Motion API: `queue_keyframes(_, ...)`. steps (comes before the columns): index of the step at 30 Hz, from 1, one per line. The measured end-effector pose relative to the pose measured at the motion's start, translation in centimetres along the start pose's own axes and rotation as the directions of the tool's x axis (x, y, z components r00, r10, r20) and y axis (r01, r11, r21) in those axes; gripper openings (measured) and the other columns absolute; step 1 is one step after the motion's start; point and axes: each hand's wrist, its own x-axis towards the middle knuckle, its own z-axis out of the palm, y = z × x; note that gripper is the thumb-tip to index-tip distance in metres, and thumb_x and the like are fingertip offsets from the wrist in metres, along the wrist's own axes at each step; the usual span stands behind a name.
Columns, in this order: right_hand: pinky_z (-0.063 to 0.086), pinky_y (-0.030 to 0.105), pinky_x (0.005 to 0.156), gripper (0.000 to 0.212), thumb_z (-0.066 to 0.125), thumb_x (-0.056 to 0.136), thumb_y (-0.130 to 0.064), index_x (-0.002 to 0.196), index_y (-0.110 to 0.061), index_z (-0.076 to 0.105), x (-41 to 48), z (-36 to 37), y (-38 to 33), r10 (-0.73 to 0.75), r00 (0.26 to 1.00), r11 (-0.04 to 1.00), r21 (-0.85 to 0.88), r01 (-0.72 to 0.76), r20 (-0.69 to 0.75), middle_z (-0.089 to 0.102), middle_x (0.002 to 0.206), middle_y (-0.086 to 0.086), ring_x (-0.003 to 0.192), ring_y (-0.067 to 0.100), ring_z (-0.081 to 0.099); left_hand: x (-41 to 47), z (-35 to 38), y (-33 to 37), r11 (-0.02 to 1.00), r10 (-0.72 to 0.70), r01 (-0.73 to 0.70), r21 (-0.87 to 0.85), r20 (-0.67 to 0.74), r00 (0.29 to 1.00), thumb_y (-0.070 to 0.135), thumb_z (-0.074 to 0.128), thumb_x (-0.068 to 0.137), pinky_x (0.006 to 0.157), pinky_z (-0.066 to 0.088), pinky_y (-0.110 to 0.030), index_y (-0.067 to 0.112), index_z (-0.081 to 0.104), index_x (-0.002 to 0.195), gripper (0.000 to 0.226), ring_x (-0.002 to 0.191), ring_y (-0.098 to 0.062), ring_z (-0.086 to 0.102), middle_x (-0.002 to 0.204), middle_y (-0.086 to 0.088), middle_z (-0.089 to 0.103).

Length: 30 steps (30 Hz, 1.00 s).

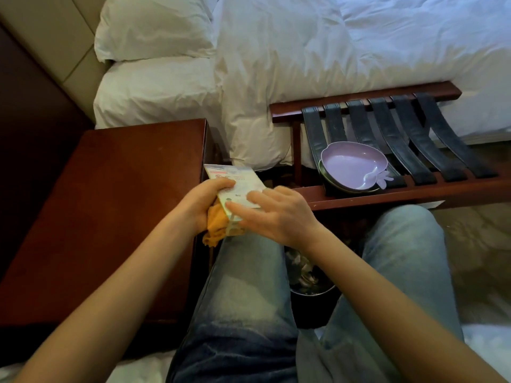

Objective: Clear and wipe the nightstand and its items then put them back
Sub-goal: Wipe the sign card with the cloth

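- Bedside of a hotel-like room: a dark red wooden nightstand [110, 203] stands against a bed with a white duvet [304, 64], and the person sits facing both.
- Left hand [204, 203]: its fingers curl over the near edge of a flat printed pack [240, 186] and clamp it. An orange cloth [218, 225] is bunched under the pack in the same palm.
- Right hand [276, 214]: its fingers are straight and spread, with the tips resting on the pack's face. It grasps nothing.
- The pack is held in the air just off the nightstand's right edge, above the person's knee. It touches no surface.
- The step in hand looks like wiping this pack before it goes back.
- To do it well:
  - Let the right hand take the pack by its edges, so the left is free to work the cloth.
  - Draw the cloth flat across each face rather than dabbing with a wad.
  - Turn the pack over and run the cloth along the edges too.
  - Press lightly, since the pack looks soft and could crease.
- The nightstand top looks bare in view, so the pack can be laid there once clean.
- A purple apple-shaped dish [351, 164], stacked on a darker one, waits on the strapped luggage rack [359, 200] to the right.
- A dark bin [312, 297] stands on the floor between the knees.
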Motion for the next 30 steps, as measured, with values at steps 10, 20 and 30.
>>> queue_keyframes(10,0.053,0.039,0.084,0.076,0.052,0.084,-0.045,0.142,-0.018,0.013,-0.5,0.7,-2.6,0.69,-0.001,-0.666,0.634,-0.393,0.724,0.048,0.132,0.012,0.114,0.027,0.055,2.0,1.0,-2.0,0.922,0.276,-0.3,-0.247,-0.126,0.953,0.011,0.052,0.093,0.091,0.048,-0.051,0.013,0.056,0.11,0.018,0.103,-0.032,0.062,0.112,-0.016,0.064)
queue_keyframes(20,0.058,0.026,0.066,0.041,0.032,0.099,-0.017,0.138,-0.011,0.02,-2.2,-0.4,-1.1,0.74,-0.162,-0.673,0.713,-0.196,0.653,0.057,0.117,0.012,0.093,0.018,0.063,2.2,-0.9,-0.2,0.976,0.18,-0.21,-0.057,-0.336,0.925,0.05,0.045,0.091,0.082,0.053,-0.04,0.011,0.062,0.098,0.043,0.087,-0.023,0.065,0.098,-0.011,0.068)
queue_keyframes(30,0.055,0.029,0.067,0.03,0.048,0.093,-0.009,0.121,-0.013,0.04,-2.0,-0.7,-1.8,0.773,-0.128,-0.634,0.753,-0.177,0.621,0.061,0.101,0.012,0.082,0.019,0.066,3.1,5.2,-4.1,-0.026,0.739,-0.715,0.698,0.495,0.457,0.025,0.048,0.089,0.075,0.046,-0.034,0.008,0.061,0.098,0.023,0.081,-0.012,0.055,0.09,-0.003,0.062)
